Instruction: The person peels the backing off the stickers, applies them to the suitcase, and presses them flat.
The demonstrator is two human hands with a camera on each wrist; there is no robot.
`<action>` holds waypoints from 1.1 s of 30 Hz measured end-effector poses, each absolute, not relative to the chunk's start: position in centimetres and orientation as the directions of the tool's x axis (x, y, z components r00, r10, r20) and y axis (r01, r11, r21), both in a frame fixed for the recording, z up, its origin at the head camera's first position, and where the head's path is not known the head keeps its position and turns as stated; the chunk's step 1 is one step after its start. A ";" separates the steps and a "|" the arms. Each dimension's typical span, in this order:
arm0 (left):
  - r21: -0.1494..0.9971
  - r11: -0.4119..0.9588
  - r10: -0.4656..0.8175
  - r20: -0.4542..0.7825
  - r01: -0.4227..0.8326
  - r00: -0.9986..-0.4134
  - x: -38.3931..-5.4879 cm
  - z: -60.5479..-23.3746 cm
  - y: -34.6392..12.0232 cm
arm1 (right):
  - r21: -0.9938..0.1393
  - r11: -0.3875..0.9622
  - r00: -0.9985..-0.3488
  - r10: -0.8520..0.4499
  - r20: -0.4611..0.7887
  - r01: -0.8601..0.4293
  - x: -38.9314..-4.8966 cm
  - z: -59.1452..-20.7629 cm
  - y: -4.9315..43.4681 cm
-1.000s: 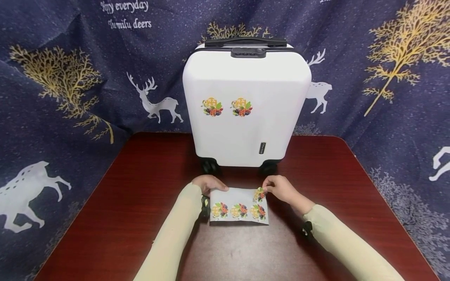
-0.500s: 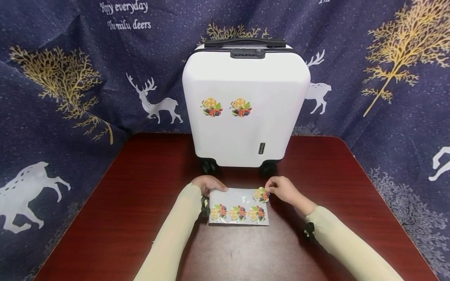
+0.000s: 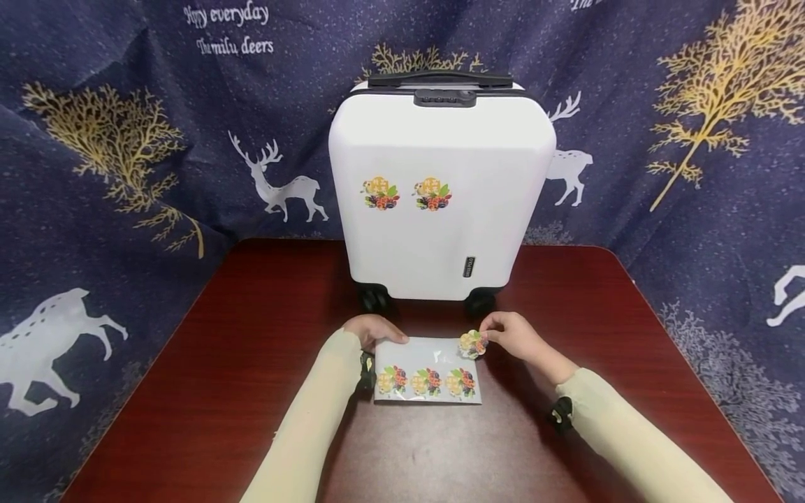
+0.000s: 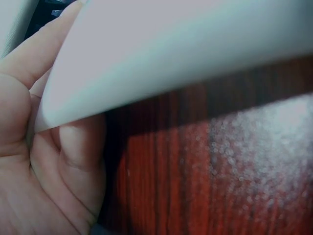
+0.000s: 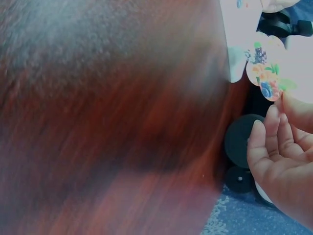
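Fruit-print sticker (image 3: 472,344) pinched in our right hand (image 3: 514,337), over the far right corner of the backing sheet (image 3: 418,349).

We hold the sticker by its right edge, and it looks lifted away, though we cannot tell whether any edge clings; our left hand (image 3: 374,330) grips the sheet's far left corner; by our count, two placed stickers (image 3: 432,193) sit side by side on the white suitcase (image 3: 434,237) at the far side, one is in hand, and three unpeeled stickers (image 3: 425,382) remain along the sheet's near edge.

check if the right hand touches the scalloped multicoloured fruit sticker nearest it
Touching: the right wrist view shows the right hand pinching the sticker by its edge.
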State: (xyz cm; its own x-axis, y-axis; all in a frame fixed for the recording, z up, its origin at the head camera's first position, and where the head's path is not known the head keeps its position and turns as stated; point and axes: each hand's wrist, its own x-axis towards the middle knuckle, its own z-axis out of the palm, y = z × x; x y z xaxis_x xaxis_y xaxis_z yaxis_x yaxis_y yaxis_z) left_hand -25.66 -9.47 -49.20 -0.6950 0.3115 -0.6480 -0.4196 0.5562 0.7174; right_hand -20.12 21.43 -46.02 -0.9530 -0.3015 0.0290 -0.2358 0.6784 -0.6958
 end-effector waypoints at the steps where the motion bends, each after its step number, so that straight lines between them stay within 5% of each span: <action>1: 0.717 0.557 0.309 -0.647 -0.418 -0.697 -25.7 -49.2 -9.5 | -0.697 0.678 -0.953 -0.301 0.027 -0.233 -20.1 -45.9 21.5; 33: 0.720 0.552 0.313 -0.646 -0.420 -0.696 -25.6 -49.0 -9.5 | -0.689 0.681 -0.959 -0.276 0.069 -0.246 -20.4 -42.2 22.2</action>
State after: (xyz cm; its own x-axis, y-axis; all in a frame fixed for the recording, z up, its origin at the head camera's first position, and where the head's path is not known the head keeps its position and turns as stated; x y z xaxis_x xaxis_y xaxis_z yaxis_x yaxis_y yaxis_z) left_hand -25.57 -9.50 -49.05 -0.6959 0.3134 -0.6462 -0.4199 0.5523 0.7201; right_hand -20.41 22.22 -42.18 -0.9585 -0.2765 0.0693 -0.2463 0.6812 -0.6894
